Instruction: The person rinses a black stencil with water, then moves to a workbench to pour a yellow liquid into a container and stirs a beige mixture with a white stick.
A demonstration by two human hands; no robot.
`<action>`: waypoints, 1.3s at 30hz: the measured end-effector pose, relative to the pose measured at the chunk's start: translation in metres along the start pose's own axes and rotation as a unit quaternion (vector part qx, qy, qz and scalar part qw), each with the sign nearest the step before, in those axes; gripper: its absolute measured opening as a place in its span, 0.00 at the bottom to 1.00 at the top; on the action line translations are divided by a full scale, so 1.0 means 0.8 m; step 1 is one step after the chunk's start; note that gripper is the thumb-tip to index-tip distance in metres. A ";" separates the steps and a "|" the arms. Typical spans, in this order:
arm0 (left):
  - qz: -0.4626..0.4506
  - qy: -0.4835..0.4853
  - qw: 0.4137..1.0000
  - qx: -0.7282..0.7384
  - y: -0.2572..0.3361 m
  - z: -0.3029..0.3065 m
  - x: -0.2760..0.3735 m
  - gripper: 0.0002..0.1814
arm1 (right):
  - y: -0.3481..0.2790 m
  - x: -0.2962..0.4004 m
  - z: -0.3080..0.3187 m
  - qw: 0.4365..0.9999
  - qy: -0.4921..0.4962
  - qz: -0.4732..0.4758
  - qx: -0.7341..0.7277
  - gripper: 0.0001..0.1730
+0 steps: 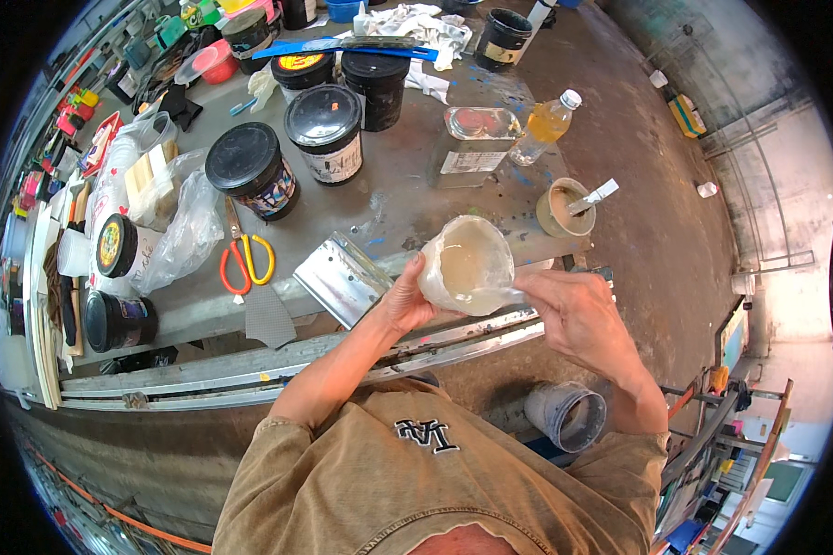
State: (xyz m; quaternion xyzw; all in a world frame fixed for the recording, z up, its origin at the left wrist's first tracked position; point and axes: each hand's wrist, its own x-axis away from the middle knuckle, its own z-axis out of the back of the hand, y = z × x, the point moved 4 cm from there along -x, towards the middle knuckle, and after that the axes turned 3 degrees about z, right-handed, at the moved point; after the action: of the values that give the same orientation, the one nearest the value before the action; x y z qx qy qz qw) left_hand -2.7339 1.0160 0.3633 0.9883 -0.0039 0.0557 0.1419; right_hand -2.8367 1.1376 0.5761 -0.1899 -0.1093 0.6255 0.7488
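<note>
My left hand [408,300] grips the side of a translucent plastic cup [430,274], tilted towards me above the table's near edge. Pale cloudy liquid [465,260] lies inside it. Pinched in my right hand [576,316] is a thin, pale stirrer or spatula [503,295]; its far end reaches into the cup at the near rim, and its exact shape is blurred. Just beyond the right hand stands a small tub [552,220] of beige paste with a flat-handled tool [593,196] leaning in it. A bent metal plate [340,277] rests left of the cup.
Black-lidded tubs [323,132], scissors [246,263] and a grey mesh piece [269,319] occupy the table's left half. A rectangular metal can [468,156] and a bottle of yellow liquid [547,125] stand beyond the cup. Below my right arm is a stained bucket [562,416].
</note>
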 end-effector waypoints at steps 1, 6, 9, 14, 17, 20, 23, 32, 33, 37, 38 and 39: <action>-0.001 0.001 1.000 -0.002 -0.001 0.001 -0.001 0.58 | 0.000 -0.004 -0.006 0.998 0.024 0.010 -0.054 0.17; -0.008 0.003 1.000 0.013 -0.005 0.000 -0.007 0.57 | 0.009 -0.027 -0.010 0.990 0.122 0.036 0.061 0.14; -0.017 0.010 1.000 0.013 -0.001 0.006 -0.004 0.58 | -0.001 -0.016 0.003 0.993 0.047 0.022 0.105 0.15; -0.017 0.003 1.000 0.016 -0.001 0.009 -0.003 0.58 | 0.005 -0.012 -0.013 0.991 0.015 -0.014 -0.134 0.16; -0.013 -0.006 1.000 0.020 -0.006 0.004 -0.009 0.57 | 0.011 -0.029 -0.006 0.988 0.149 0.031 0.009 0.12; -0.023 0.006 1.000 0.011 -0.002 0.003 -0.009 0.57 | 0.007 -0.022 0.003 0.985 0.056 0.011 0.162 0.12; -0.017 0.016 1.000 0.004 0.000 0.003 -0.003 0.57 | 0.010 -0.001 0.000 0.999 -0.005 0.020 0.029 0.15; -0.006 0.000 1.000 0.009 -0.003 0.002 -0.007 0.58 | 0.008 -0.019 -0.001 0.989 0.058 0.021 0.137 0.13; -0.006 0.005 1.000 0.004 -0.002 0.001 -0.004 0.58 | 0.007 -0.012 0.001 0.995 0.034 0.028 0.094 0.14; -0.003 0.006 1.000 0.005 -0.005 0.005 -0.002 0.58 | 0.005 -0.010 -0.006 0.998 0.020 0.018 -0.051 0.17; -0.009 0.006 1.000 0.014 -0.007 0.005 -0.004 0.57 | 0.006 -0.015 -0.010 0.996 0.038 0.007 -0.082 0.18; -0.014 0.007 1.000 0.023 -0.008 0.004 -0.007 0.57 | 0.006 -0.020 -0.010 0.997 0.073 0.015 -0.029 0.16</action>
State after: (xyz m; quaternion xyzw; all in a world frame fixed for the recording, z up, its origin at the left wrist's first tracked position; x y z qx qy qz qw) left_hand -2.7387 1.0211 0.3577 0.9909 0.0123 0.0602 0.1201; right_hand -2.8406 1.1212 0.5680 -0.2578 -0.0695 0.6182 0.7393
